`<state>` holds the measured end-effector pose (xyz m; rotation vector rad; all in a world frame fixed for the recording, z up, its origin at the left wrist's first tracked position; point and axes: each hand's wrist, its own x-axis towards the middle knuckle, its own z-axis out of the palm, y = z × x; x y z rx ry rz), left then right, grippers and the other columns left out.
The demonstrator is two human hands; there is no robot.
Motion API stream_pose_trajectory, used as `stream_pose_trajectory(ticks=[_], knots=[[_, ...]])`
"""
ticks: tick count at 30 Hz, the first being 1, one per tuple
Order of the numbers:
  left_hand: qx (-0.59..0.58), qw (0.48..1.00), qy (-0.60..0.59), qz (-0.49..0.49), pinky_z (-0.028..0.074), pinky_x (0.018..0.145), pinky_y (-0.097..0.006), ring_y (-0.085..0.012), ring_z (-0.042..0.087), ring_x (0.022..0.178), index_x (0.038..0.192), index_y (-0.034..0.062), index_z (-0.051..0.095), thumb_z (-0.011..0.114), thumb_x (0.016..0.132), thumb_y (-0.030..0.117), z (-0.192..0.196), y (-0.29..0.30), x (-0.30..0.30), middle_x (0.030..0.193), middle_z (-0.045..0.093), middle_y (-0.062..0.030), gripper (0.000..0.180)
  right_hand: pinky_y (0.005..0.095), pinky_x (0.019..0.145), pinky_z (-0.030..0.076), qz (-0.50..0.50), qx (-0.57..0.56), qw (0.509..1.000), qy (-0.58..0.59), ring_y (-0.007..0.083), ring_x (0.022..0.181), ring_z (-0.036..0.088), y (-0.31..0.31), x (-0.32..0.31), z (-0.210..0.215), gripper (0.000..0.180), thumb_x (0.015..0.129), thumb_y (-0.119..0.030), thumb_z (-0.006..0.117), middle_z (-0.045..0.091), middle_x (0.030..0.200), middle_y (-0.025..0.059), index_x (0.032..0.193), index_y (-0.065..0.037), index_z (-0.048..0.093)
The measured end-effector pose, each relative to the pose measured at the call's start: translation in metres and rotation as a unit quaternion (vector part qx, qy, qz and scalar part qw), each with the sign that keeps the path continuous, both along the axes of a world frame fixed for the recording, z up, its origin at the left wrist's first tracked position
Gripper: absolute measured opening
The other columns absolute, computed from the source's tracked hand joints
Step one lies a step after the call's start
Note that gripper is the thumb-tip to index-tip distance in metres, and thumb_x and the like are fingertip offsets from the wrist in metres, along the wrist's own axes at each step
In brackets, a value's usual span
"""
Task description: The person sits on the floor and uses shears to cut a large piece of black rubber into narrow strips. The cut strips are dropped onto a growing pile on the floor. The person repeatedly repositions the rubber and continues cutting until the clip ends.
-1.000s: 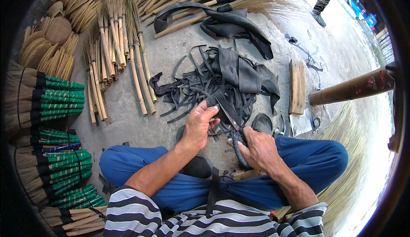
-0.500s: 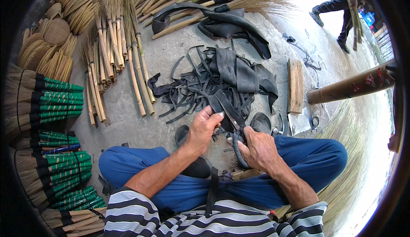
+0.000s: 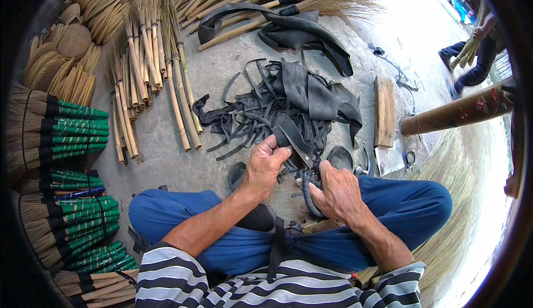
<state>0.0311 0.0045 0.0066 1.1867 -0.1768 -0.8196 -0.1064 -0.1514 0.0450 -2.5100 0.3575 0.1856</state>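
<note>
My left hand [image 3: 265,163] pinches a strip of black rubber [image 3: 287,129] between thumb and fingers in front of me. My right hand [image 3: 337,188] is closed round the wrapped handles of a pair of scissors [image 3: 300,153]. Their blades reach up and left, apart at the tips, with the rubber strip at them. Just beyond both hands lies a tangled heap of thin black rubber strips [image 3: 252,113]. A wide folded rubber sheet [image 3: 305,91] rests on that heap.
A long rubber piece [image 3: 327,44] lies farther off beside bamboo-handled brooms [image 3: 150,58]. Bundled green-handled brooms [image 3: 83,127] line the left. On the right are a wooden block [image 3: 384,111], a brown pole [image 3: 455,112] and loose straw [image 3: 444,180]. Another person [image 3: 480,52] walks at the far right.
The scissor blades have spread apart at the rubber strip, while both hands keep nearly the same place. The other person has moved farther right, carrying a bundle of stalks.
</note>
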Motion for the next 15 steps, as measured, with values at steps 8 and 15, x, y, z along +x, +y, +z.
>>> stream_pose_trajectory(ticks=[8, 15], knots=[[0.043, 0.996, 0.077, 0.029, 0.054, 0.083, -0.024, -0.0051, 0.066, 0.092, 0.116, 0.0126, 0.071, 0.064, 0.102, 0.016, -0.006, 0.004, 0.011, 0.104, 0.075, 0.0036, 0.015, 0.0546, 0.064, 0.050, 0.006, 0.027, 0.998, 0.048, 0.0454, 0.070, 0.068, 0.000, -0.001, -0.002, 0.052, 0.095, -0.048, 0.071, 0.064, 0.071, 0.0241, 0.090, 0.001, 0.054], [0.013, 1.000, -0.006, 0.004, 0.052, 0.087, -0.026, -0.0050, 0.065, 0.091, 0.112, 0.0105, 0.073, 0.064, 0.100, 0.011, -0.001, -0.001, 0.002, 0.103, 0.074, 0.0035, 0.015, 0.0504, 0.082, 0.042, 0.009, -0.093, 0.993, -0.070, 0.0389, 0.087, 0.062, -0.001, 0.000, -0.007, 0.052, 0.090, -0.049, 0.076, 0.063, 0.089, 0.0176, 0.097, -0.002, 0.055]])
